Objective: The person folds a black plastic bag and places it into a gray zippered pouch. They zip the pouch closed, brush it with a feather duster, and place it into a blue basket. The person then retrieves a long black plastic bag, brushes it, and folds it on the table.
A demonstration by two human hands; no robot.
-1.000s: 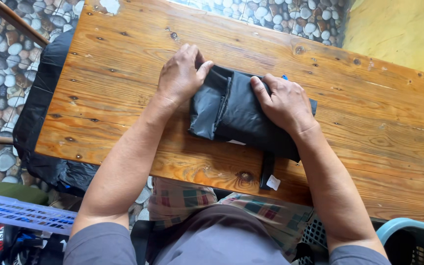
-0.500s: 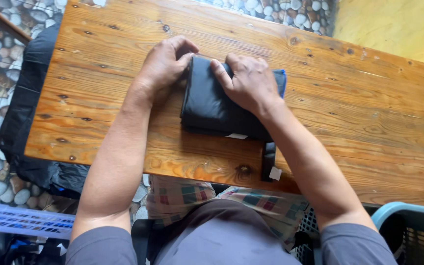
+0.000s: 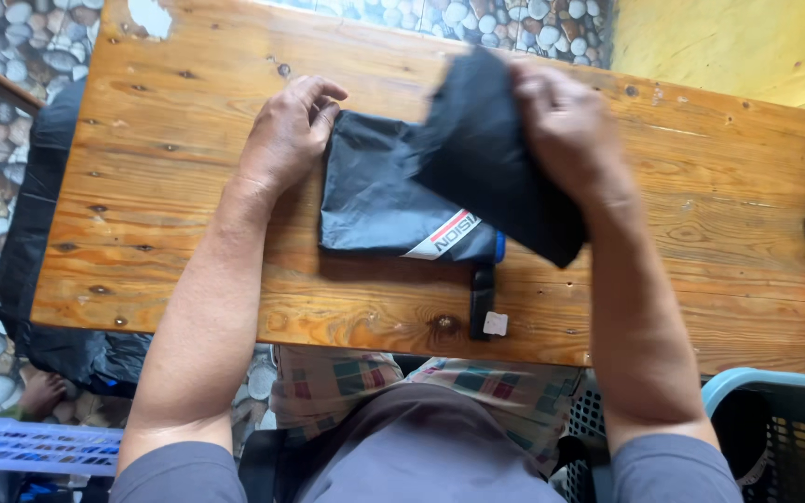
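- A dark strap [image 3: 483,300] with a white tag trails off the folded black garment [image 3: 375,196] toward the table's [image 3: 188,270] near edge.
- The left hand [image 3: 289,140], fingers curled, presses the garment's left edge flat.
- The right hand [image 3: 566,126] is closed on 1 raised flap [image 3: 500,168], which hangs down and left of that grip, over the garment's right half.

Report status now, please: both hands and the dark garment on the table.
Left hand flat on folded dark garment, pinning it. Right hand lifting one flap, grip closed. Strap with white tag trails to wooden table edge. Nothing blocking.
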